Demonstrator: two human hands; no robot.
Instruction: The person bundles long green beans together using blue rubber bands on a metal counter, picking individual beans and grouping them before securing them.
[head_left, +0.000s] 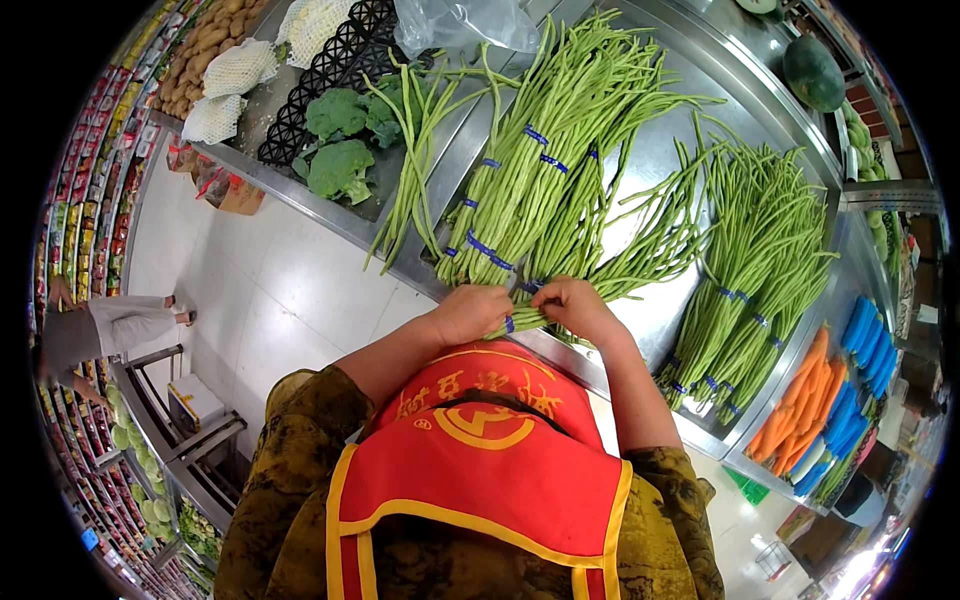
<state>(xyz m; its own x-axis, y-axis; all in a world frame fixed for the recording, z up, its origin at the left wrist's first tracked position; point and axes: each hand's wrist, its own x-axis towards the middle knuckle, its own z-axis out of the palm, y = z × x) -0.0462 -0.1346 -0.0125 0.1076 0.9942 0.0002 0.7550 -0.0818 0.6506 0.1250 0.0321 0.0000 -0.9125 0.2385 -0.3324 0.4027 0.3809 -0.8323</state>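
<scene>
A bunch of long green beans (527, 319) lies at the near edge of the metal display counter, a blue tie (509, 324) around its left end. My left hand (474, 311) is closed on that end. At the right, my right hand (574, 304) has thumb and forefinger pinched close to the beans; whether something thin is between them cannot be told. Just beyond both hands lies a pile of banded long bean bunches (540, 157). Loose long beans (412, 150) lie left of the pile.
Broccoli (339, 169) and a black plastic grid (300, 112) are on the left. A clear plastic bag (465, 26) is at the top. On the right are more bean bunches (742, 277) and carrots (799, 405). A person (82, 326) stands at far left by shelves.
</scene>
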